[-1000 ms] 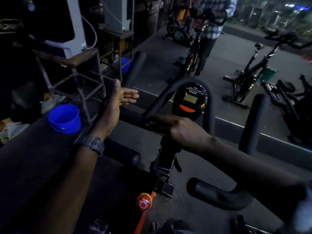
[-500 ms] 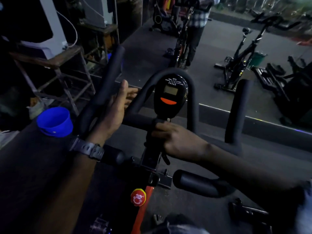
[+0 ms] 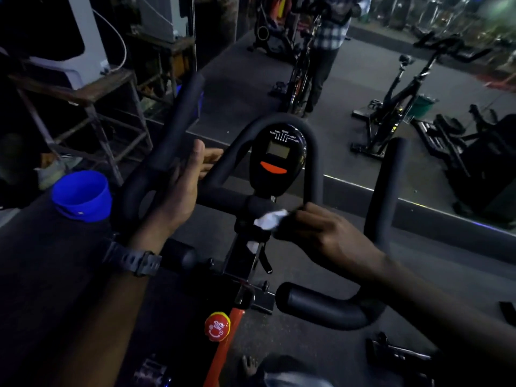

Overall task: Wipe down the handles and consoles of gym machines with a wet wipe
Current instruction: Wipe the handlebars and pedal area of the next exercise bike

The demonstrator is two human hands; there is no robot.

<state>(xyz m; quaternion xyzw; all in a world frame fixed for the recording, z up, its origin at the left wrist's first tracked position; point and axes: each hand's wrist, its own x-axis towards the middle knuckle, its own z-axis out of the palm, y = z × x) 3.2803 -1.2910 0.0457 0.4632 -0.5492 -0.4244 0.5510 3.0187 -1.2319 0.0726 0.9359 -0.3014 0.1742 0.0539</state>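
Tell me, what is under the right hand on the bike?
A white wet wipe sticks out from under the right hand, held against the handlebar centre. The hand hides the rest of the wipe.

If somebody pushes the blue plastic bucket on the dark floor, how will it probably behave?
The blue bucket looks like thin plastic with nothing visible inside, so it is probably light and would slide easily. It already stands tilted, mouth towards the camera, so a push may tip it. Its round wall suggests it could then roll.
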